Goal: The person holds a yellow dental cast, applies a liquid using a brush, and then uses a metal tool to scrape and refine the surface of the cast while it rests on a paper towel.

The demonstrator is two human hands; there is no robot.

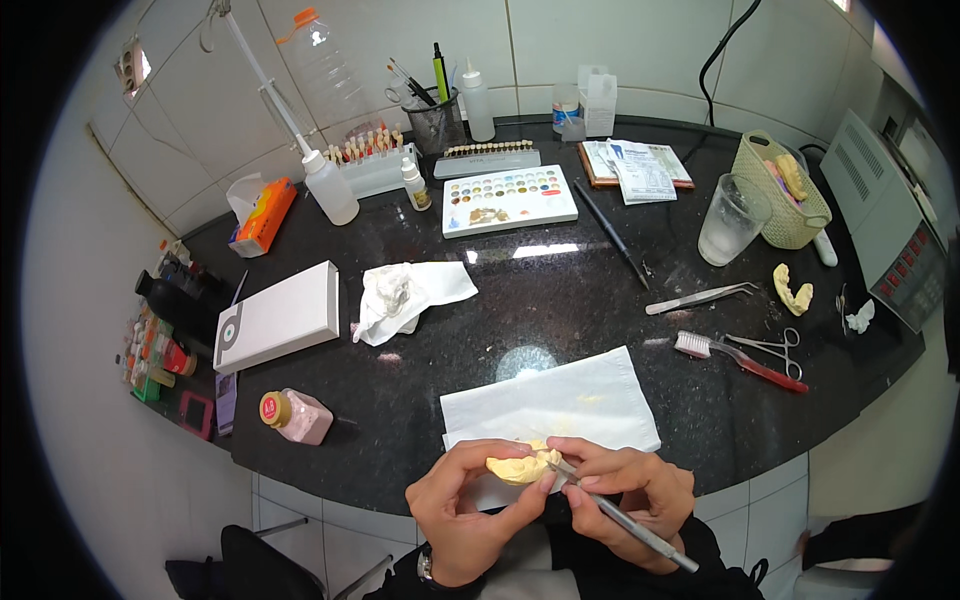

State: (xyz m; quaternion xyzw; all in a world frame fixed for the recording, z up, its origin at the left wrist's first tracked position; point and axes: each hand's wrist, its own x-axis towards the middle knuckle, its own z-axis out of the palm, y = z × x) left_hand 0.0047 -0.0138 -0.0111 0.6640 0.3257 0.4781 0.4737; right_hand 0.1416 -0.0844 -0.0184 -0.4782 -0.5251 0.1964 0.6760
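Observation:
My left hand (455,510) grips a pale yellow dental cast (515,467) over the near edge of a white paper sheet (545,395). My right hand (630,500) is closed on a slim silver hand tool (630,525), its tip against the right part of the cast, with the fingers at the cast's back edge. A red-handled brush (760,370), scissor-like clamp (785,348) and tweezers (700,298) lie to the right; another yellow cast (793,293) is beyond them.
A white box (277,315), jar of pink powder (308,420) and crumpled tissue (410,298) sit left on the dark countertop (460,365). Along the back stand a palette (510,200), bottles (330,185), a cup (730,225) and a basket (785,210); a grey machine (865,210) is far right.

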